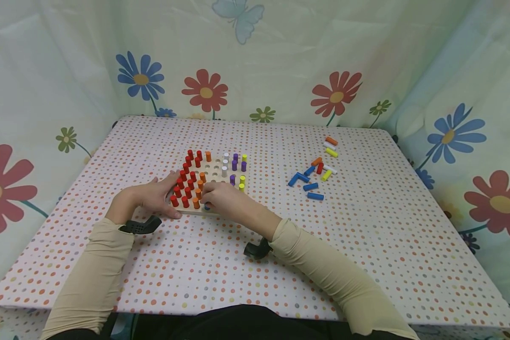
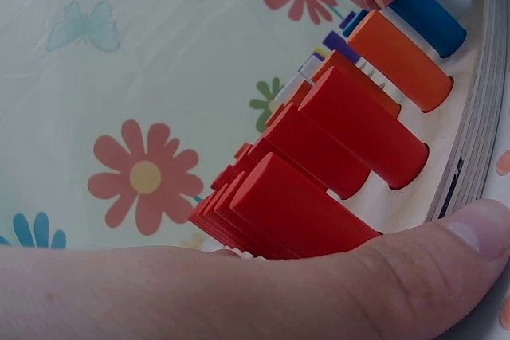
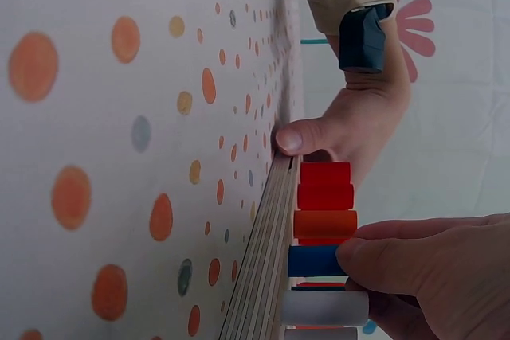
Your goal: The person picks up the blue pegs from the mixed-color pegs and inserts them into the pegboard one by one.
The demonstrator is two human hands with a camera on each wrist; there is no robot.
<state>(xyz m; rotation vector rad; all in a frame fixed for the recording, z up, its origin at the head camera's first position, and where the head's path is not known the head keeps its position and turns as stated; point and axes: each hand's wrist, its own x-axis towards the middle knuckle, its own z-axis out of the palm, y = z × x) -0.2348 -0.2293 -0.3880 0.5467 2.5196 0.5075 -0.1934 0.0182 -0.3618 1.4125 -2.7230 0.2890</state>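
Note:
A wooden pegboard lies on the table with rows of upright pegs. Red pegs fill its left columns, with orange pegs beside them. My left hand rests against the board's left side, its thumb at the front corner; the left wrist view shows that thumb close by the red pegs. Between thumb and fingers, my right hand pinches the top of a blue peg. That peg stands in the front row next to an orange one, its lower end at a hole.
White pegs, purple pegs and yellow pegs stand on the board's right part. Loose blue pegs lie to the right on the dotted tablecloth, among orange, yellow, white and red ones. A flowered curtain surrounds the table.

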